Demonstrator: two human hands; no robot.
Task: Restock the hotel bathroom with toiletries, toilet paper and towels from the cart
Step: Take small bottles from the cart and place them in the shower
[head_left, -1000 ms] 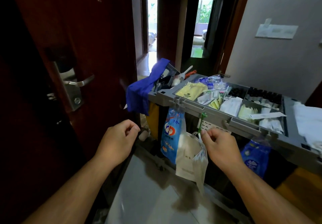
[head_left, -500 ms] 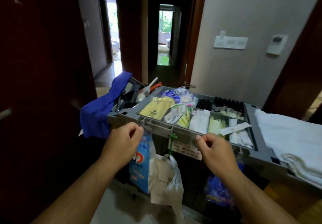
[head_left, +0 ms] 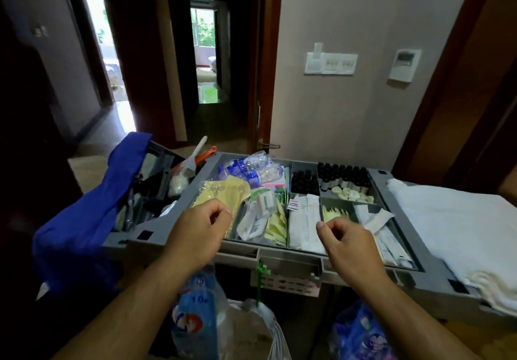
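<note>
Head view: you are looking down on the grey cart tray (head_left: 282,252), with both of your hands over its front edge.
Left hand: your left hand (head_left: 195,236) hovers above the tray's near left corner, fingers loosely curled, thumb close to the forefinger, gripping nothing.
Right hand: your right hand (head_left: 349,245) hovers over the near middle of the tray, fingers loosely curled and holding nothing (thumb and forefinger are slightly apart).
Toiletries: the yellow packet (head_left: 223,193) lies in the tray's left compartment, just beyond your left hand; the white wrapped packets (head_left: 305,219) fill the compartment between your hands; the small dark bottles (head_left: 344,175) stand upright in the far compartments, with round pale soaps (head_left: 351,194) just in front of them.
Towels: the folded white towels (head_left: 447,219) lie stacked on the cart top, right of the tray.
Left side: a blue cloth (head_left: 92,214) drapes over the cart's left end, beside a white-handled brush (head_left: 195,149).
Below the tray: a plastic bag (head_left: 251,329) hangs under the front edge, between your forearms.
Wall: a switch panel (head_left: 330,63) and a thermostat (head_left: 402,64) are mounted behind the cart.
</note>
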